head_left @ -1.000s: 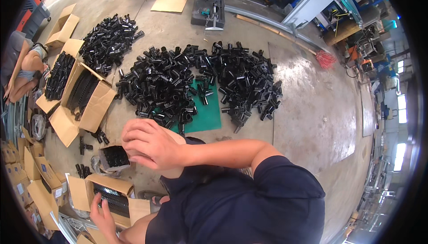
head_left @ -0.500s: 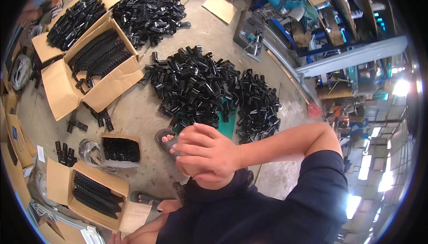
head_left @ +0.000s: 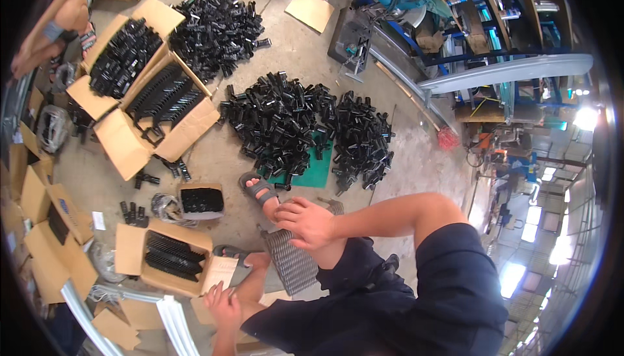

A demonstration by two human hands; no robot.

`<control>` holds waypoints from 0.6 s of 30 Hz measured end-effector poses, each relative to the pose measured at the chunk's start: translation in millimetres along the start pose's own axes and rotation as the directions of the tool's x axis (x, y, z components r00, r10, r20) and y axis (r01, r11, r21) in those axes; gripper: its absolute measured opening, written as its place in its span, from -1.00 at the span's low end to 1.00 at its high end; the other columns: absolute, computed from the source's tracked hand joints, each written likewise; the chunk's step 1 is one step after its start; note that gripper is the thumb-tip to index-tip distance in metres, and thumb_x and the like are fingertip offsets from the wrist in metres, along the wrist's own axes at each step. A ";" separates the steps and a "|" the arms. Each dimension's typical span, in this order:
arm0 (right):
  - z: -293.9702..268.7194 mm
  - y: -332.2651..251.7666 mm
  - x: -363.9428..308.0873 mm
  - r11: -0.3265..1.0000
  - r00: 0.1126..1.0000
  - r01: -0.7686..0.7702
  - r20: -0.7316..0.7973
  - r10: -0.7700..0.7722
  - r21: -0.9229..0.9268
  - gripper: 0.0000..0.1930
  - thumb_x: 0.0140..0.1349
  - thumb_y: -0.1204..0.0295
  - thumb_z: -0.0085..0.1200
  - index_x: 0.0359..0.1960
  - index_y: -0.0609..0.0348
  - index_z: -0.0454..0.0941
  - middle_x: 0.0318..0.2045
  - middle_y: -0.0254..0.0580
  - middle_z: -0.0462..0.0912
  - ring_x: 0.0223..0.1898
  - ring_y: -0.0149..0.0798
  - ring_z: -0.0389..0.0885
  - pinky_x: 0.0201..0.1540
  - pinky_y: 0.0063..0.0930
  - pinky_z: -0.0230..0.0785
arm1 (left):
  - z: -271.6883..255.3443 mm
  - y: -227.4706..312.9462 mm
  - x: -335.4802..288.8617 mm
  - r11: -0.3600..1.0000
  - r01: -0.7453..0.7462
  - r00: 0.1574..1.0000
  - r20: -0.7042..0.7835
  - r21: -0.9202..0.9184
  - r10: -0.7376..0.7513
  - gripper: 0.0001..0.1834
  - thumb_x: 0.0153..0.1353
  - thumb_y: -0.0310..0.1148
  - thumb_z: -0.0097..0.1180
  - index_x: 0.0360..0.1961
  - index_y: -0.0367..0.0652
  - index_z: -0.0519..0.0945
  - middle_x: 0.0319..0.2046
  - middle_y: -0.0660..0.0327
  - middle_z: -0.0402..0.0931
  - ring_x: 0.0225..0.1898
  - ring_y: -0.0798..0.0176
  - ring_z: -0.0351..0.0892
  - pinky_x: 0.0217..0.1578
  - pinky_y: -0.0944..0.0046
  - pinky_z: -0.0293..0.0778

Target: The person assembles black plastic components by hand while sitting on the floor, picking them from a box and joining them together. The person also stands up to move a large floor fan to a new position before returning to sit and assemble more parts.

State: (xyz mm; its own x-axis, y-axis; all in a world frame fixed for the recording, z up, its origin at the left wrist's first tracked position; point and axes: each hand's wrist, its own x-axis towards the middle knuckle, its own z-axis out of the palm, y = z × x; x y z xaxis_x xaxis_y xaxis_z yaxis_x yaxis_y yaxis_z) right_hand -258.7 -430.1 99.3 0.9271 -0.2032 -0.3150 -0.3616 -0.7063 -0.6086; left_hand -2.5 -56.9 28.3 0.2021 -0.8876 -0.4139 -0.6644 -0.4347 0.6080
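Both hands' (head_left: 311, 223) grips unclear

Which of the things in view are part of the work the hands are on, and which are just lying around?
In hand:
- right hand resting by the foot in a grey sandal
- left hand at the flap of the open carton of black parts
- small box of black parts

Lying about:
- big heaps of black parts
- green mat
- flat cardboard sheet
- red broom

Heaps of black plastic parts (head_left: 286, 118) on concrete, green mat (head_left: 312, 169), open cardboard boxes (head_left: 166, 105), broom (head_left: 446, 137)
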 end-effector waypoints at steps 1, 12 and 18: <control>-1.3 -12.1 -5.1 1.000 1.000 -0.027 -0.003 0.027 -0.012 -0.45 0.09 0.10 0.19 0.07 0.15 0.49 0.16 -0.04 0.46 0.28 0.00 0.32 0.36 0.01 0.08 | 1.6 10.0 -3.5 0.997 0.024 1.000 -0.001 0.077 -0.024 -0.63 0.13 -0.14 0.20 -0.15 -0.20 0.65 0.17 0.01 0.51 0.24 -0.14 0.37 0.30 -0.33 0.06; -76.7 -101.5 -77.3 0.776 0.765 -0.629 0.206 0.611 0.034 -0.40 0.22 0.01 0.09 0.19 0.14 0.48 0.21 -0.03 0.52 0.32 0.02 0.36 0.29 0.02 0.26 | -143.3 194.0 -79.0 0.605 0.498 0.820 0.111 -0.621 -0.561 -0.61 0.38 -0.20 0.17 0.00 -0.35 0.63 -0.17 0.14 0.69 -0.10 0.31 0.61 0.01 0.29 0.46; -135.3 -56.2 -170.3 0.403 0.415 -0.859 -0.032 0.909 0.317 -0.44 0.21 -0.04 0.10 0.01 0.18 0.64 -0.06 0.13 0.70 0.02 0.11 0.66 0.11 -0.08 0.49 | -194.2 174.0 -137.1 0.477 0.497 0.767 0.109 -0.725 -0.632 -0.69 0.39 -0.24 0.16 -0.11 -0.32 0.67 -0.26 0.22 0.67 -0.21 0.37 0.58 -0.10 0.34 0.47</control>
State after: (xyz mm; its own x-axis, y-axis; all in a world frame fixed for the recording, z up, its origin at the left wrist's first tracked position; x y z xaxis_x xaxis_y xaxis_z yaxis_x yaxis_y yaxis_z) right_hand -382.9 -447.5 285.7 0.0592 -0.7479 -0.6611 -0.9731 0.1046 -0.2055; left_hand -6.1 -40.4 322.4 0.4963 -0.3893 -0.7760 0.3055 -0.7584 0.5758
